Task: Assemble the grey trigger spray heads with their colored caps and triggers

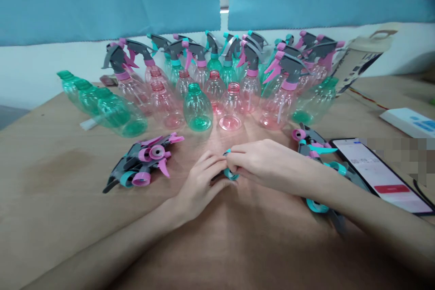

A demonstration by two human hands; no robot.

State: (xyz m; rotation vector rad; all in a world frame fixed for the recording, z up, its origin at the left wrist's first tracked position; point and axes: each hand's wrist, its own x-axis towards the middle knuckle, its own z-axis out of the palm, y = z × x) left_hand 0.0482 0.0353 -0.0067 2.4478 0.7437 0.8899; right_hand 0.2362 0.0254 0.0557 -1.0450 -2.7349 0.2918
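Note:
My left hand (204,179) is closed around a grey and teal trigger spray head (231,174), low over the middle of the table. Pressed against the same spray head from the right are the bent fingers of my right hand (253,161). Most of the spray head is hidden by my fingers; a teal collar shows between them. To the left lies a pile of grey, pink and teal spray heads (157,152). More loose spray heads (317,205) lie on the right, partly behind my right forearm.
Open-necked bottles, green (198,108) and pink (231,108), stand ahead. Behind them are several bottles with spray heads fitted (283,84). Tilted green bottles (115,108) are at the left. A phone (380,167), a white box (409,121) and a tumbler (363,56) occupy the right.

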